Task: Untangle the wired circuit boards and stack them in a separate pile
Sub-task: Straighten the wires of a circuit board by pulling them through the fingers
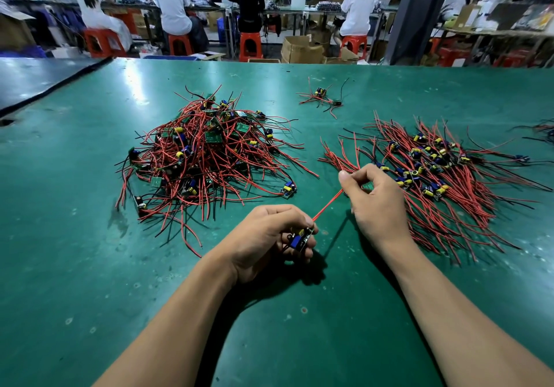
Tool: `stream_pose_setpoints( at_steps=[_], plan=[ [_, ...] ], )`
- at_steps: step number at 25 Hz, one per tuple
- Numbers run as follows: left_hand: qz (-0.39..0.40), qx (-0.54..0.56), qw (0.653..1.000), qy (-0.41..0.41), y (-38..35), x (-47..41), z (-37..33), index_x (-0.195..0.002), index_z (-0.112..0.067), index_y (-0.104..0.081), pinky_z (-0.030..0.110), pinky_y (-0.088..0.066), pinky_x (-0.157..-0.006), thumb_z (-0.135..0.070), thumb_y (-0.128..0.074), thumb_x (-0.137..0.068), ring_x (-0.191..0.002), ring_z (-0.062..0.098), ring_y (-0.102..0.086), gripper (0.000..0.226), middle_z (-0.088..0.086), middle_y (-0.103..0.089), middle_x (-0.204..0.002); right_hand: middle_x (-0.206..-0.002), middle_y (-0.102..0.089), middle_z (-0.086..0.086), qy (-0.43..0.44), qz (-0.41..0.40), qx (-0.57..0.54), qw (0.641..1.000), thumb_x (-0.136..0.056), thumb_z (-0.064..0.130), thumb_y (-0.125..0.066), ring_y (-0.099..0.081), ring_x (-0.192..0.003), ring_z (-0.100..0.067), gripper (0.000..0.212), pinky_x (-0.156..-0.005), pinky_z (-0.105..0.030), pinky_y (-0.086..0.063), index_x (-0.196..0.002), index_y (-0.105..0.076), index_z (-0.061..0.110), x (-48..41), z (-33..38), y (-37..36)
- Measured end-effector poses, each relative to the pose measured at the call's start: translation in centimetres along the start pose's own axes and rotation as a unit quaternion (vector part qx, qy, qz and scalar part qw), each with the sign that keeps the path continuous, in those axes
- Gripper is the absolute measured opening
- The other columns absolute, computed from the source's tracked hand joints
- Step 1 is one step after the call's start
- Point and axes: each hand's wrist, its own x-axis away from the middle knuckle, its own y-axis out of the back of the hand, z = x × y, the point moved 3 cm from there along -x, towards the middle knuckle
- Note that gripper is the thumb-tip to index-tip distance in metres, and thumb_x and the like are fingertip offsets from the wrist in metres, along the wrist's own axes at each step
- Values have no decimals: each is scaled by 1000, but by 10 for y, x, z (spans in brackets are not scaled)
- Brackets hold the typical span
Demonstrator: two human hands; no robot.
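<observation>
1. Two grips share one piece. The left hand (269,236) has its fingers curled round a small board (301,236), and the right hand (374,197) pinches that board's red wire (326,203), which runs taut between them. A harder pull could tear the wire from its joint at the board.
2. Something green shows between the right hand's fingers, but I cannot tell whether it is a second board. If it is, the wire may be caught on it, and a tug would tighten the snag rather than free it.
3. The sorted pile (434,176) lies just beyond and outward of the right grip, its nearest wires right at the knuckles. Loose ends there could hook the taut wire and drag neatly laid boards askew.
4. The board sits at the left fingertips rather than deep in the palm. If the right hand pulls harder than the left can hold, the board could slip out and drop to the table (90,236).
5. The tangled heap (207,152) lies beyond the left grip, well apart from it, so it is unlikely to catch anything now. A careless sweep of the freed piece that way could snag it again.
</observation>
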Motion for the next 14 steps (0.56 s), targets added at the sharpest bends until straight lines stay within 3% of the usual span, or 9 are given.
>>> stream_pose_setpoints(
  at_steps=[3,5,8,10,14],
  plan=[
    [-7,-1,1000,2,0,-2,0,-67,-10,-69,24,-53,-53,-3,-57,-88,-52,21,-59,26,14,-62,-64,-67,-61,0,19,-5,54,998,-93,28,-69,-52,-62,-21,29,-63,-32,-39,-71,-58,11,1,0,-2],
    [-23,15,1000,-5,0,-3,1,-71,-6,-69,25,-54,-52,-1,-57,-89,-53,22,-61,22,15,-63,-65,-58,-56,2,-74,10,-41,996,-93,32,-69,-50,-52,-21,31,-56,-31,-39,-71,-57,15,0,-3,-1],
    [-44,22,999,-19,0,-6,3,-75,-3,-68,25,-54,-52,0,-59,-90,-55,22,-63,17,17,-65,-68,-53,-48,2,-192,-3,-224,955,-97,29,-64,-41,-41,-12,32,-43,-25,-33,-72,-51,15,-3,0,0],
    [-40,-2,999,-24,-1,-7,4,-77,-4,-67,23,-51,-52,-2,-61,-88,-55,21,-64,13,15,-66,-67,-55,-45,3,-255,10,-334,908,-100,25,-60,-38,-39,-9,33,-39,-21,-33,-71,-48,15,-5,5,-2],
    [-36,-28,999,-28,-2,-8,6,-78,-5,-67,22,-47,-53,-5,-62,-87,-54,21,-63,10,13,-66,-66,-56,-38,4,-403,89,-507,757,-101,24,-53,-32,-35,-4,34,-34,-15,-27,-69,-45,15,-3,11,-3]
  ],
)
